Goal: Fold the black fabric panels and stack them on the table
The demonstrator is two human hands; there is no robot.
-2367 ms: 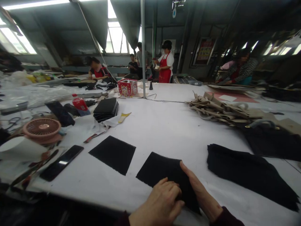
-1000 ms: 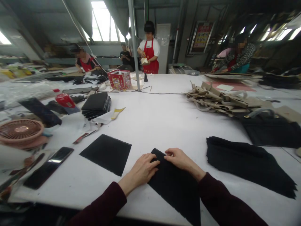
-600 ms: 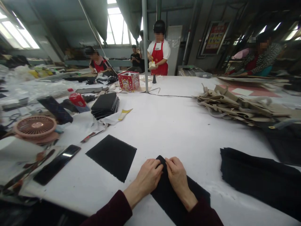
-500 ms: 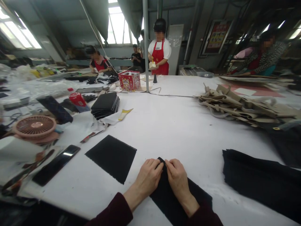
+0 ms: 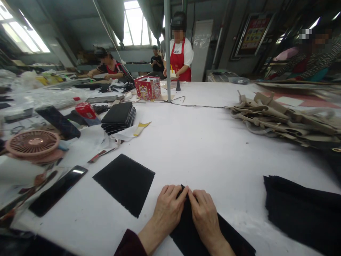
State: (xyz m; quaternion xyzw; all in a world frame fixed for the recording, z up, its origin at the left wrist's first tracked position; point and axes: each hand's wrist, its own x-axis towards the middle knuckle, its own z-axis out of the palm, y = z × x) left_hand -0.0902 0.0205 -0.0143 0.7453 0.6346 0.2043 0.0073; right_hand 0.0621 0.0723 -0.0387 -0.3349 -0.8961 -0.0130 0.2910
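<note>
A black fabric piece [image 5: 185, 229] lies on the white table in front of me, partly covered by my hands. My left hand [image 5: 169, 209] is closed at its far edge, the fingertips pressing the cloth. Right beside it, my right hand [image 5: 204, 213] pinches the same edge, so the two index fingers nearly meet. What the fingertips do under the knuckles is hidden. To the left, a flat square black piece [image 5: 124, 183] rests apart from both hands. More black fabric [image 5: 303, 209] lies at the right.
A phone [image 5: 58, 190], a pink fan [image 5: 33, 142], a red-handled cutter [image 5: 97, 155] and a stack of black pieces [image 5: 117, 119] stand at left. Beige pieces [image 5: 285, 119] are heaped at right. A pole [image 5: 167, 53] rises behind; a person in a red apron [image 5: 178, 60] works beyond.
The fingertips of my two hands have drawn closer together at the cloth's edge. My view has shifted slightly, so the fabric at the right sits farther right.
</note>
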